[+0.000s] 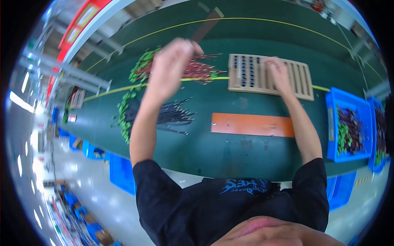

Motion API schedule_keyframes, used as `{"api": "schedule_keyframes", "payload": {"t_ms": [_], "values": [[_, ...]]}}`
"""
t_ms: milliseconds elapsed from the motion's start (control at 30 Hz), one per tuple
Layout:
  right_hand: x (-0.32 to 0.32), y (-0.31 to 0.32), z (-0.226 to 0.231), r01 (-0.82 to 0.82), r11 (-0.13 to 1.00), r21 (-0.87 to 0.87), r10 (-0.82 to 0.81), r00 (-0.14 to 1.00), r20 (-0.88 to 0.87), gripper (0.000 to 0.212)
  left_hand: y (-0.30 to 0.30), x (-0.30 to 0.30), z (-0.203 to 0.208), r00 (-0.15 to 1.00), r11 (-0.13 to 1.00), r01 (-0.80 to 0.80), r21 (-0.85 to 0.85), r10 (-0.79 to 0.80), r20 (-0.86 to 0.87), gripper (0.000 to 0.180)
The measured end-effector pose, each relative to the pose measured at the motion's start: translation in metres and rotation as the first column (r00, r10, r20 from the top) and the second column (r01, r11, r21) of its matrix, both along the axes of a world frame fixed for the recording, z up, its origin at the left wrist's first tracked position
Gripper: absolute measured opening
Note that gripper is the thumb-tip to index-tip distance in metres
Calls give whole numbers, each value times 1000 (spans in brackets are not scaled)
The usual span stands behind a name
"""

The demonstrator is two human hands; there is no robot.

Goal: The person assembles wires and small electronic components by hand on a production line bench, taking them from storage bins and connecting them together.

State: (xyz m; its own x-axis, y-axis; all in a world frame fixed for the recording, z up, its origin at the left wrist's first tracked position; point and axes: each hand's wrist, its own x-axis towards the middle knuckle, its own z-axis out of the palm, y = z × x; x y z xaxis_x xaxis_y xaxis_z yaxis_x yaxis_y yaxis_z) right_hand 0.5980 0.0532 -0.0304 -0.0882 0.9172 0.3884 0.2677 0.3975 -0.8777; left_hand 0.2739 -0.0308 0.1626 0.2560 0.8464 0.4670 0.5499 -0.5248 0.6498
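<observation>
Pale shiny floor (90, 201) and a row of blue tubs spread out on my left, beyond the curved edge of the green table (197, 158) I stand at. Yellow lines cross the tabletop.

My left hand (174, 61) is raised in front of me, blurred, over a spread of red wires (201, 69) with green ends. How far its fingers are parted I cannot tell. A blurred brown strip (206, 26) slants away just beyond them; whether I have hold of it, I cannot tell either.

My right hand (277, 67) is at the wooden rack (264, 80), to the right of the red wires, its fingers bent over the slots. The tips are hard to make out, so I cannot say whether they pinch anything. Small dark pieces (243, 71) line the rack's left-hand slots.

Nearer me, black wires (168, 115), also green at one end, lie in a bundle to the left. An orange board (246, 124) lies flat below the rack. To my right, a blue bin (363, 108) holds dark red wires, with a second blue bin (376, 167) beside it.
</observation>
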Motion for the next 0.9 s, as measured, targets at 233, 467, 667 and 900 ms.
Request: {"api": "schedule_keyframes", "payload": {"t_ms": [233,467,667,900], "values": [[87,-113,12,-563,759,-327,252,717,-650,35,-10,182,-138,939,796,318,-515,-340,55,29],[142,-124,-37,-108,959,-261,8,935,-355,36,-5,247,-201,863,569,489,-661,-425,272,40],[123,-121,-49,-42,981,-188,-23,944,-329,42,-3,230,-203,841,349,536,-769,-307,446,38],[125,-107,-60,-285,910,-301,-70,610,-789,35,5,224,-220,849,397,520,-756,-338,407,35]]}}
